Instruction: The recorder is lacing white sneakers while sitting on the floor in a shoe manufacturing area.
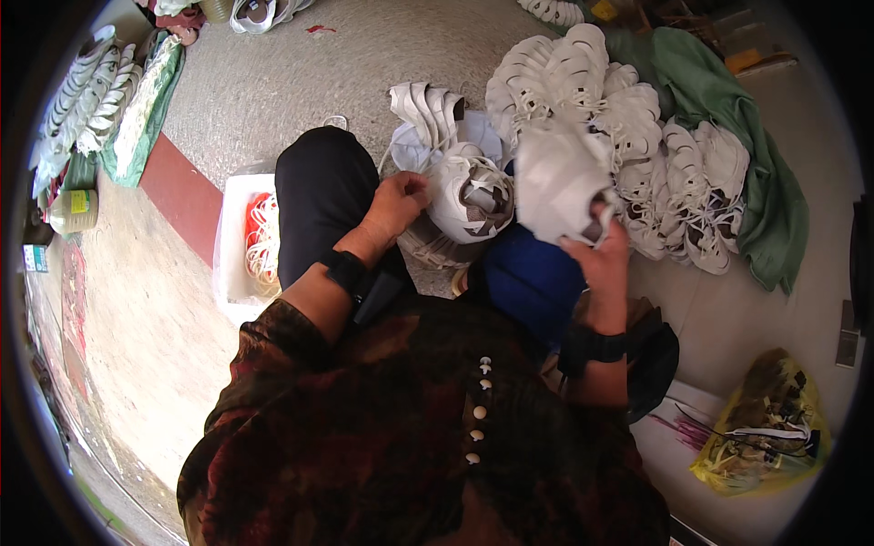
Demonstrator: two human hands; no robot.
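My right hand (603, 253) grips the edge of a white shoe upper (557, 182), smeared by motion and raised over my right knee. My left hand (399, 207) has its fingers curled together beside a second white shoe upper (446, 196). What those fingers hold, if anything, is too small to make out. This second upper stands between my knees, its opening toward me and a brown-grey lining showing. Just beyond it lies a stack of nested white uppers (428, 114) on a pale cloth (487, 132).
A large pile of laced white uppers (628, 118) lies on green cloth (769, 200) at the right. By my left knee stands a white bin (232, 218) with red and white laces (261, 235). A yellow bag (765, 464) of scraps sits at the lower right; more uppers (100, 91) are at the far left.
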